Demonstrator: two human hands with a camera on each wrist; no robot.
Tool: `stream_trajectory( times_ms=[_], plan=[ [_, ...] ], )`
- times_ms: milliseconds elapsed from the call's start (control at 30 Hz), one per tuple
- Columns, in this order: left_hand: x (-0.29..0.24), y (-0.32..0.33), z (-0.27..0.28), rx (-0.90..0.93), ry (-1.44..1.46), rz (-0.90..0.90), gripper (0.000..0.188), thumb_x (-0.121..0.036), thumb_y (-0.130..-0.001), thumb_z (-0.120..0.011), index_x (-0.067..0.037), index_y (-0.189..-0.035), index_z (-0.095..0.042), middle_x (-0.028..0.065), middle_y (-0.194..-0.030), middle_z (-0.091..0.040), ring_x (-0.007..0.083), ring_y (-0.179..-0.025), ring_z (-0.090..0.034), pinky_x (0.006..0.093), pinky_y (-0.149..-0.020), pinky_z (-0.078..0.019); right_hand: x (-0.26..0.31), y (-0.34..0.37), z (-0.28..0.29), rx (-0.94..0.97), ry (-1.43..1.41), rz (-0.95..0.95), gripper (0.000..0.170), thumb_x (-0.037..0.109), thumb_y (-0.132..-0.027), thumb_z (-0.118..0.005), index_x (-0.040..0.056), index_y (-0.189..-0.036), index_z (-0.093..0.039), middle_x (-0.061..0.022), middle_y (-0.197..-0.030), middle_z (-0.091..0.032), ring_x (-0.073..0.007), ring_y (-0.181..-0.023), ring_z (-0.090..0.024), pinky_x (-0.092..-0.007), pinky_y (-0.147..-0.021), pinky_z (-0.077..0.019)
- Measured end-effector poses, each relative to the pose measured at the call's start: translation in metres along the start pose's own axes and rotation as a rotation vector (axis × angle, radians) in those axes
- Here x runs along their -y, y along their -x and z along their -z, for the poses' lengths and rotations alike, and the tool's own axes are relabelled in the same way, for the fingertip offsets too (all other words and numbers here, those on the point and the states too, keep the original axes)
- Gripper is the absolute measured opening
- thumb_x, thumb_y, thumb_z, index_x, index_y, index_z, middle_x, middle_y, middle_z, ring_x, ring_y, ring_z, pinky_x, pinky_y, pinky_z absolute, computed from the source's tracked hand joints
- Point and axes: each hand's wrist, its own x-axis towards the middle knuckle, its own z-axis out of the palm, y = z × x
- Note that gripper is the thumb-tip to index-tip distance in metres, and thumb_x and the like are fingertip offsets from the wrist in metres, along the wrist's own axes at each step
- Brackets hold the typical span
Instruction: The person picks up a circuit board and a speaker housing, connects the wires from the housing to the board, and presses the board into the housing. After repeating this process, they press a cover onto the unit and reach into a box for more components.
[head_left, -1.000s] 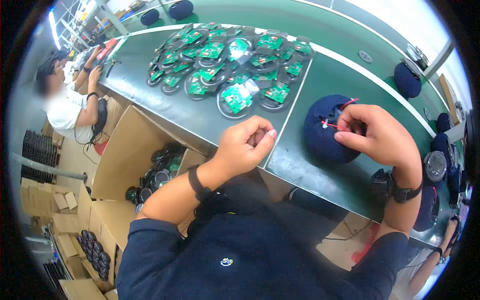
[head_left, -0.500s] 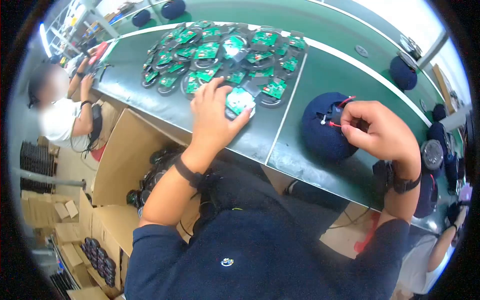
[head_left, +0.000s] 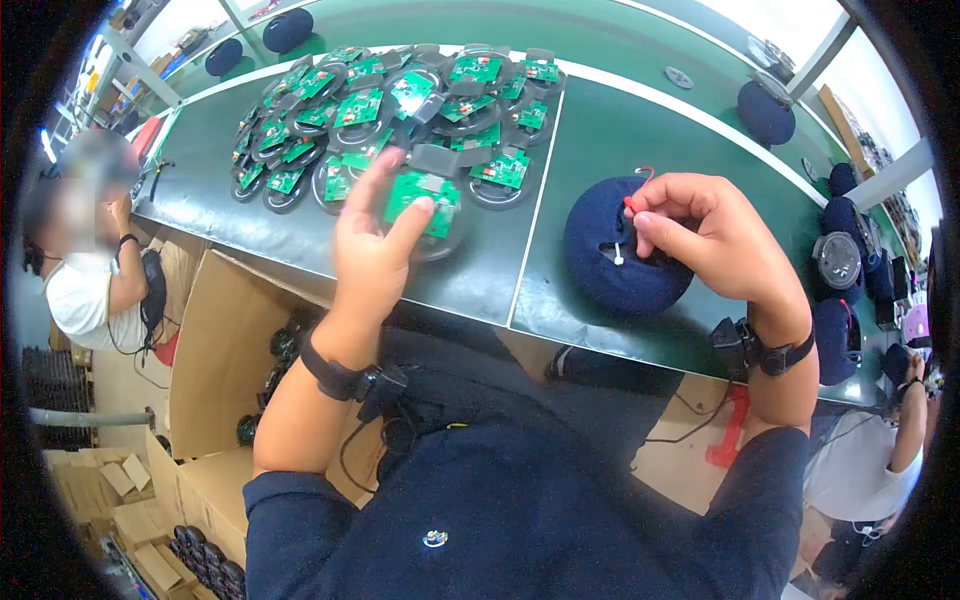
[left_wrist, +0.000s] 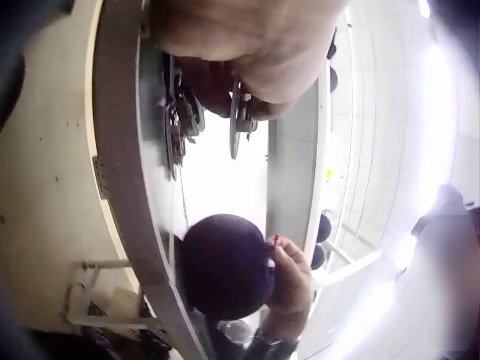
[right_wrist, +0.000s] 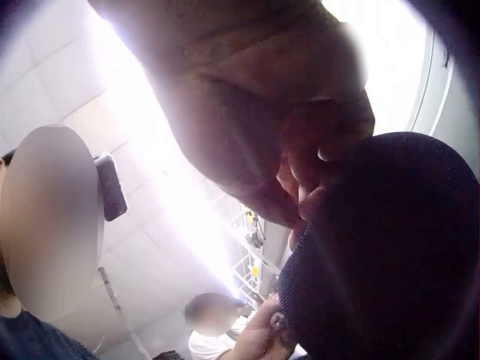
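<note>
My left hand [head_left: 372, 240] grips a green circuit board [head_left: 440, 212] mounted on a round disc, thumb on the board's face. In the left wrist view that disc [left_wrist: 235, 135] appears edge-on between thumb and fingers, apart from the other discs. To the right, a navy fabric-covered round body [head_left: 610, 275] sits on the green worktop, with an opening in its top and a white tie [head_left: 617, 256] poking out. My right hand [head_left: 725, 240] pinches a red wire connector [head_left: 630, 204] between thumb and forefinger above the opening. In the right wrist view the navy body [right_wrist: 390, 255] hides the fingertips.
Many similar boards on discs [head_left: 360, 108] lie piled at the back left of the worktop. A cardboard box [head_left: 225, 350] with dark parts stands below the front edge. More navy round bodies [head_left: 768, 112] stand at the right. A seated person [head_left: 95, 270] works at the left.
My left hand went from curled near the front edge to the pile, and now holds a board lifted off it. My right hand has pulled the red connector up from the navy body's opening.
</note>
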Motion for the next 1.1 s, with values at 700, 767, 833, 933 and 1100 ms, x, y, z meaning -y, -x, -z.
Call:
stream_trajectory(
  times_ms=[700,767,833,933,1100],
  plan=[
    [-0.062,0.022,-0.080,0.136,0.215,0.080,0.046,0.002,-0.094,-0.065,0.001,-0.135,-0.045,0.0095,-0.120,-0.060,0.0154,-0.106,-0.060,0.0322,-0.091,-0.0536,-0.012,0.006,-0.016,-0.109,-0.005,0.386,0.009,0.006,-0.084,-0.074,-0.0003,-0.091,-0.074,-0.0057,-0.083,-0.069,-0.0119,-0.071,-0.059,-0.0269,-0.064,-0.0448],
    [-0.061,0.027,-0.084,0.085,0.122,0.032,0.048,0.003,-0.092,-0.067,0.000,-0.133,-0.044,0.0088,-0.118,-0.060,0.0144,-0.105,-0.060,0.0305,-0.090,-0.0528,-0.014,0.008,-0.019,-0.153,0.025,0.448,0.009,0.005,-0.083,-0.074,-0.0003,-0.091,-0.074,-0.0065,-0.083,-0.069,-0.0130,-0.071,-0.059,-0.0273,-0.064,-0.0447],
    [-0.062,0.033,-0.088,0.091,0.102,0.037,0.050,0.004,-0.091,-0.068,-0.002,-0.133,-0.043,0.0091,-0.117,-0.060,0.0141,-0.105,-0.060,0.0298,-0.090,-0.0518,-0.015,0.009,-0.022,-0.194,0.082,0.473,0.009,0.006,-0.083,-0.075,0.0000,-0.088,-0.072,-0.0080,-0.081,-0.068,-0.0170,-0.070,-0.060,-0.0291,-0.063,-0.0447],
    [-0.066,0.036,-0.091,0.161,0.127,-0.007,0.056,0.004,-0.092,-0.066,-0.003,-0.140,-0.038,0.0117,-0.121,-0.059,0.0163,-0.107,-0.060,0.0318,-0.093,-0.0504,-0.021,0.007,-0.024,-0.297,0.292,0.626,0.009,0.007,-0.081,-0.075,0.0010,-0.085,-0.070,-0.0097,-0.078,-0.066,-0.0240,-0.070,-0.061,-0.0325,-0.063,-0.0453],
    [-0.065,0.040,-0.105,0.144,-0.014,-0.116,0.060,-0.001,-0.094,-0.063,-0.001,-0.147,-0.035,0.0101,-0.116,-0.063,0.0157,-0.102,-0.063,0.0307,-0.092,-0.0513,-0.024,0.009,-0.024,-0.330,0.361,0.628,0.011,0.009,-0.079,-0.075,0.0026,-0.084,-0.068,-0.0112,-0.077,-0.062,-0.0314,-0.073,-0.060,-0.0378,-0.065,-0.0452]
  ],
)
